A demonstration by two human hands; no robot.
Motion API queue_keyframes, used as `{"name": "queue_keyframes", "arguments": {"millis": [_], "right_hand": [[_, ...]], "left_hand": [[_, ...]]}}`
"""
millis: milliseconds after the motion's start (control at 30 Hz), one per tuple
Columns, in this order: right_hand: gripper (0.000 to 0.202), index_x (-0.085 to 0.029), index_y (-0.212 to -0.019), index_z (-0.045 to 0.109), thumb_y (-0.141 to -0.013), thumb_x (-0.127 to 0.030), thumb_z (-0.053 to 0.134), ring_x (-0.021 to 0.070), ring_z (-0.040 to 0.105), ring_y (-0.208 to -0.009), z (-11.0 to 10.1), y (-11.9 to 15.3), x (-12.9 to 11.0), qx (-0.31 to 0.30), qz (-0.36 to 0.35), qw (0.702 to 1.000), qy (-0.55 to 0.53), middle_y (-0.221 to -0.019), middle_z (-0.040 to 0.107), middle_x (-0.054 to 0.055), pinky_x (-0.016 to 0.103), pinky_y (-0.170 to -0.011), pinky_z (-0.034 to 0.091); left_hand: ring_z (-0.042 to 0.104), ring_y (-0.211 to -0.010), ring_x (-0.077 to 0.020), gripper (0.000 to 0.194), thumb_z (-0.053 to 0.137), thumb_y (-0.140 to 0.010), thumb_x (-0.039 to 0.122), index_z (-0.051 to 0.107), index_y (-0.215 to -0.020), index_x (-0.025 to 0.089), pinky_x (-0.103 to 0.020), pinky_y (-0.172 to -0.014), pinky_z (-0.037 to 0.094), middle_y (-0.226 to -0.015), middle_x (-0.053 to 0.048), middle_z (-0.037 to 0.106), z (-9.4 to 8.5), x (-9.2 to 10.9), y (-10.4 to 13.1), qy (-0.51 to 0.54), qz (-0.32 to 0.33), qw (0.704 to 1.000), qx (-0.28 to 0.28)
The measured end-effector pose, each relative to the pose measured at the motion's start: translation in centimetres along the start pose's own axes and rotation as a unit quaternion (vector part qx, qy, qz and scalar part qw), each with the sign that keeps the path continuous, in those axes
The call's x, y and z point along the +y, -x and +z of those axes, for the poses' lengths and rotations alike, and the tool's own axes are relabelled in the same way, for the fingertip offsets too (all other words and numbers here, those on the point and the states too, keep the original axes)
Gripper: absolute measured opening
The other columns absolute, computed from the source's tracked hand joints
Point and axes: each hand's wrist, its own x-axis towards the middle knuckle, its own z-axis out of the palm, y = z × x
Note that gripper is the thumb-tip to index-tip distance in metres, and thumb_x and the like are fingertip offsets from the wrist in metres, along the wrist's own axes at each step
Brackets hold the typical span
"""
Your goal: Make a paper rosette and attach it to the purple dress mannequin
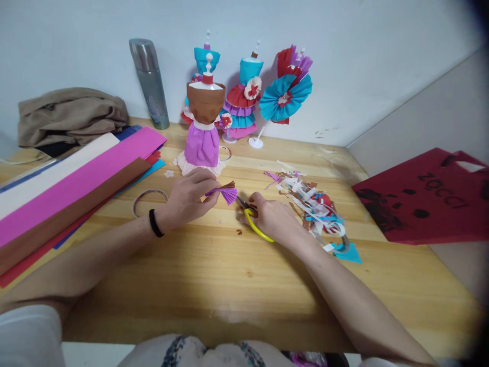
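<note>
Between the thumb and fingers of my left hand [193, 199] is a small bunch of purple and brown crepe paper [228, 193], its pleated edge fanned toward the right. My right hand [273, 216] grips yellow-handled scissors [257, 230], whose dark blades point left, close to the paper's edge. Whether the blades touch the paper I cannot tell. Just behind my left hand stands a mini dress form [204, 137] with a brown top and a purple skirt. Tiny brown scraps [239, 232] lie on the wooden table [214, 285] below the scissors.
Several dressed mini forms [244, 97] stand against the wall. Paper scraps [317, 204] are heaped right of my right hand, before a red bag [424, 199]. Folded crepe paper [84, 183], a tape roll [148, 191], a flask [151, 84] and brown cloth [72, 114] are at left.
</note>
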Motion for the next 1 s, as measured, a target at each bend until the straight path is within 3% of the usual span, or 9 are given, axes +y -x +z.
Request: {"name": "queue_keyframes", "arguments": {"millis": [167,333,433,533,667,767,867,933,1000], "right_hand": [[0.035,-0.015,-0.115,0.058,-0.090,-0.040,0.056,0.0325,0.073,-0.086,0.3,-0.4,0.1,0.000,0.006,1.000,0.004,-0.095,0.077,0.017,0.032,-0.062,0.039],[0.040,-0.016,-0.116,0.058,-0.087,-0.043,0.063,0.0305,0.072,-0.088,0.0,-0.3,0.9,-0.017,-0.010,0.999,-0.039,-0.098,0.077,0.014,0.030,-0.063,0.038],[0.040,-0.016,-0.117,0.057,-0.086,-0.040,0.063,0.0278,0.071,-0.085,0.1,-0.1,1.4,-0.014,-0.038,0.998,-0.056,-0.100,0.075,0.014,0.030,-0.065,0.040],[0.041,-0.014,-0.122,0.057,-0.085,-0.031,0.060,0.0285,0.068,-0.095,0.2,0.1,1.7,0.010,-0.073,0.997,-0.032,-0.112,0.070,0.018,0.031,-0.072,0.044],[0.058,-0.016,-0.137,0.054,-0.080,-0.025,0.063,0.0302,0.063,-0.113,-0.4,0.2,2.2,-0.001,-0.119,0.992,-0.043,-0.128,0.064,0.018,0.034,-0.086,0.046],[0.046,-0.020,-0.132,0.061,-0.086,-0.027,0.058,0.0312,0.068,-0.102,-1.1,0.5,2.2,0.006,-0.077,0.996,-0.040,-0.112,0.072,0.014,0.037,-0.080,0.049],[0.040,-0.016,-0.125,0.065,-0.088,-0.031,0.058,0.0350,0.069,-0.100,-1.7,0.9,1.8,0.074,-0.040,0.995,-0.062,-0.106,0.073,0.017,0.043,-0.079,0.052],[0.058,-0.016,-0.139,0.053,-0.086,-0.038,0.065,0.0358,0.061,-0.119,-1.9,1.4,1.4,0.144,-0.118,0.971,-0.152,-0.131,0.064,0.019,0.047,-0.090,0.052],[0.078,-0.019,-0.150,0.037,-0.084,-0.047,0.068,0.0340,0.047,-0.137,-1.9,1.8,0.7,0.186,-0.224,0.925,-0.245,-0.151,0.046,0.018,0.049,-0.101,0.049]], "left_hand": [[0.063,-0.072,-0.0126,0.009,0.061,-0.082,0.010,0.065,-0.078,0.017,-0.024,-0.066,0.052,-0.077,-0.003,0.067,0.3,0.5,0.0,0.114,-0.063,0.991,-0.011],[0.061,-0.064,-0.0116,0.010,0.062,-0.080,0.011,0.065,-0.073,0.016,-0.024,-0.059,0.049,-0.072,-0.003,0.067,0.8,0.7,0.2,0.215,-0.191,0.957,-0.046],[0.061,-0.065,-0.0122,0.009,0.062,-0.081,0.012,0.066,-0.074,0.016,-0.024,-0.057,0.049,-0.073,-0.003,0.068,1.0,0.7,0.4,0.247,-0.235,0.939,-0.055],[0.058,-0.062,-0.0110,0.011,0.063,-0.080,0.012,0.065,-0.071,0.016,-0.023,-0.055,0.046,-0.069,-0.002,0.065,0.9,0.7,0.3,0.208,-0.219,0.952,-0.045],[0.056,-0.062,-0.0105,0.012,0.062,-0.079,0.010,0.064,-0.069,0.016,-0.024,-0.058,0.045,-0.066,0.000,0.061,0.6,0.7,0.1,0.136,-0.149,0.979,-0.021],[0.057,-0.063,-0.0107,0.014,0.060,-0.079,0.009,0.062,-0.067,0.016,-0.024,-0.060,0.046,-0.067,-0.001,0.061,0.7,0.5,0.2,0.106,-0.123,0.987,-0.013],[0.057,-0.064,-0.0110,0.013,0.060,-0.079,0.010,0.062,-0.068,0.016,-0.023,-0.061,0.046,-0.067,-0.001,0.061,0.9,0.5,0.4,0.072,-0.109,0.991,-0.008],[0.058,-0.064,-0.0114,0.012,0.059,-0.079,0.010,0.062,-0.069,0.016,-0.023,-0.060,0.047,-0.068,-0.001,0.060,0.8,0.7,0.4,0.055,-0.102,0.993,-0.017],[0.058,-0.064,-0.0116,0.011,0.058,-0.079,0.010,0.062,-0.071,0.016,-0.023,-0.060,0.047,-0.070,-0.001,0.061,0.5,1.1,0.2,0.045,-0.092,0.994,-0.033]]}}
